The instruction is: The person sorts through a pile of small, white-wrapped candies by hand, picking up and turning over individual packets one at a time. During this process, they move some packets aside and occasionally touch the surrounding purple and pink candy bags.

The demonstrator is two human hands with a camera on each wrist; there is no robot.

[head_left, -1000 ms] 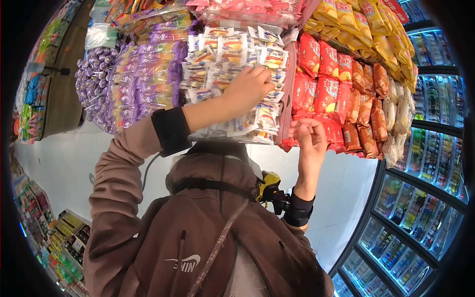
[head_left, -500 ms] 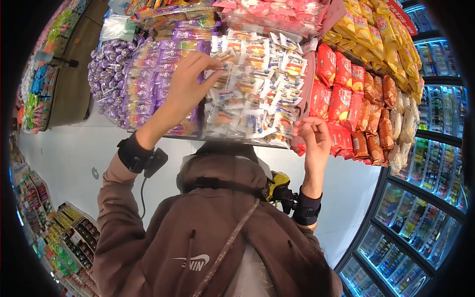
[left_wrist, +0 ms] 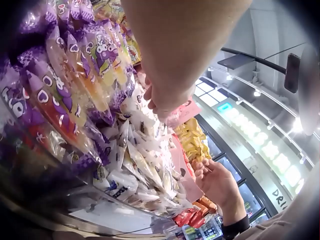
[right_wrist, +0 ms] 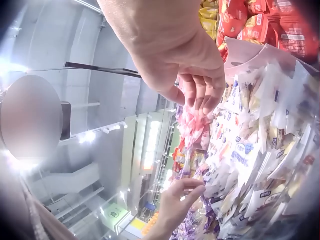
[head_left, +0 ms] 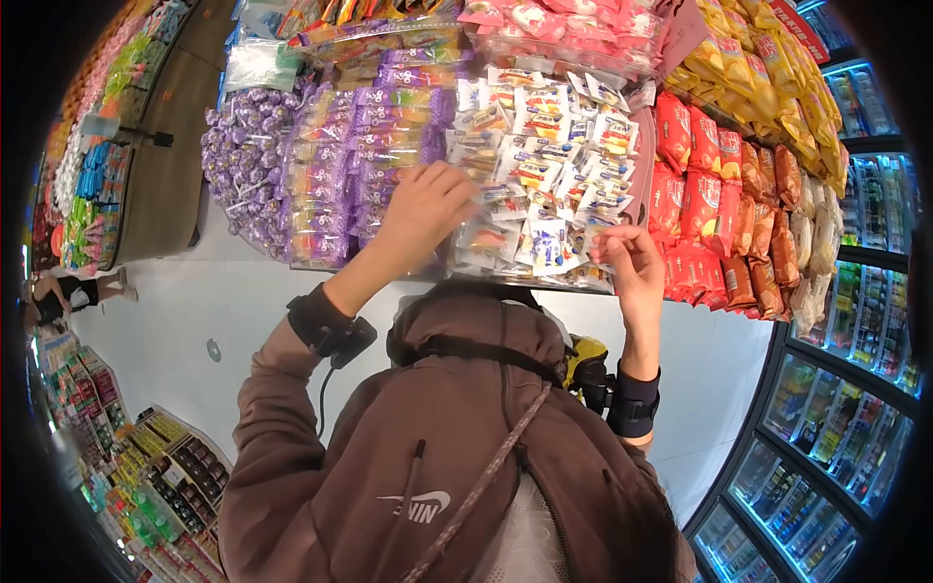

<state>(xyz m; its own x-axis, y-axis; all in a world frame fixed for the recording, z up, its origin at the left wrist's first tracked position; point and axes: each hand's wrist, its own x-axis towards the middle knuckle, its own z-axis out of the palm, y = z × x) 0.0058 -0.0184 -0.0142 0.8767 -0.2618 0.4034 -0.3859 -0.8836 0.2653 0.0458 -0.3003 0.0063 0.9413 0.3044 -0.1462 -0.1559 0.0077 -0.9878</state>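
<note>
Small white clear-wrapped packets [head_left: 544, 175] with coloured prints fill a bin. Over its left front part is my left hand [head_left: 423, 214], its fingers bent toward the packets; whether they touch is unclear. The right wrist view shows my left hand [right_wrist: 175, 207] with thumb and fingers bent, nothing visible between them. My right hand [head_left: 634, 272] hovers by the bin's right front corner, fingers loosely curled and no packet seen in them. In the left wrist view, white packets [left_wrist: 145, 165] lie beneath my left fingers.
Purple-wrapped sweets [head_left: 321, 175] lie left of the bin, red packets [head_left: 700, 194] right of it, pink packets [head_left: 573, 29] behind. A pink divider [right_wrist: 260, 57] stands beside the white packets. Lit fridges [head_left: 816, 418] line the right; another person's legs [head_left: 102, 290] show at far left.
The head view has shifted, so the display sits further right. My left hand lifted off the packets to the left, then came lower toward their left front part. My right hand stays near the corner.
</note>
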